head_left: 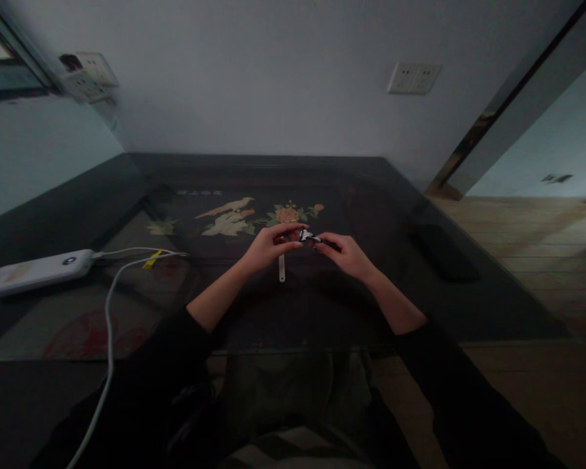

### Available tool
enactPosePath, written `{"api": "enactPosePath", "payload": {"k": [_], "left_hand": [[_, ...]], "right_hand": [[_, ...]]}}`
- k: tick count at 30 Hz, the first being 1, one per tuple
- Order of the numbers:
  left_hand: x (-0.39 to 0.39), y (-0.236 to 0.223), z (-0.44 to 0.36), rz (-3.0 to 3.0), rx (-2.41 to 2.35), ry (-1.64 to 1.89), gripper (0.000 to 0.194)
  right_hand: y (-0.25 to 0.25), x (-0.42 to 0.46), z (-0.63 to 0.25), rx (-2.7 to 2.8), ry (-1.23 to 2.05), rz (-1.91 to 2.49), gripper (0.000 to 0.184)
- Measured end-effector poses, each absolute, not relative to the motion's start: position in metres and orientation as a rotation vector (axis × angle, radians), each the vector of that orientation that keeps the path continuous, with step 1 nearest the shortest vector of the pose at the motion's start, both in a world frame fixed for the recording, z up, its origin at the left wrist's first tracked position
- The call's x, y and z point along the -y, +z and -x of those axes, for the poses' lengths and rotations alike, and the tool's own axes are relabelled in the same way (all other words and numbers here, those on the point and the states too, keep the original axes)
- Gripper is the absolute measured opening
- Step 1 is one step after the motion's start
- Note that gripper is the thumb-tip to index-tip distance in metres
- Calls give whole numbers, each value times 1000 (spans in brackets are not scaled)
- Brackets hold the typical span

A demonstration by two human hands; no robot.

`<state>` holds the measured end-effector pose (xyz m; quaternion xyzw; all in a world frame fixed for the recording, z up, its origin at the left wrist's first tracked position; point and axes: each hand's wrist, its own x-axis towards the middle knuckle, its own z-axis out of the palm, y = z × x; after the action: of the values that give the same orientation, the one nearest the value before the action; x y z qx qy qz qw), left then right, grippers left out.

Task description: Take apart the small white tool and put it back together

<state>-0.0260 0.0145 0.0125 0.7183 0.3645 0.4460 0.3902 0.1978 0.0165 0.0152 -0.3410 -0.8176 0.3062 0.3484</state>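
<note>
Black and silver, a small razor-shaped tool [308,236] is held between my two hands, above the middle of a dark desk [273,319]. Its long axis runs roughly left to right, the right end a little nearer to me. The paler, wider head points left, toward my left hand [268,246], whose thumb and fingertips pinch it from below and above. The slim dark handle reaches into my right hand [346,253], where thumb and fingers close narrowly around it. My fingers cover the handle's far end and part of the head, and the picture is too dim for me to tell exactly what the tool is or whether it tilts up or down.

Below my left hand, a narrow pale strip [282,268] with a hole near its lower end points toward me; the hand hides its upper end. At left, a white power bank [39,272] is cut off by the picture's edge. At right, a flat black object [444,253] almost melts into the dark desk, its details lost.
</note>
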Motion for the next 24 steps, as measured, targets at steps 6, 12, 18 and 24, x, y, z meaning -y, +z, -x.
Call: {"api": "enactPosePath", "payload": {"k": [6,12,18,24], "left_hand": [[-17,6,21,-1744,-986,1219,43],[-17,6,22,-1764,-1029,1208,38],[-16,7,20,-1727,-1016,1218,43],[-15,6,19,-1683,-984,1248,39]], "right_hand": [[13,-15,-195,2107,782,891,28],[11,-16,-194,2099,769,913,29],[7,-17,-193,1980,738,937,19],[4,-16,-190,1901,846,842,19]]}}
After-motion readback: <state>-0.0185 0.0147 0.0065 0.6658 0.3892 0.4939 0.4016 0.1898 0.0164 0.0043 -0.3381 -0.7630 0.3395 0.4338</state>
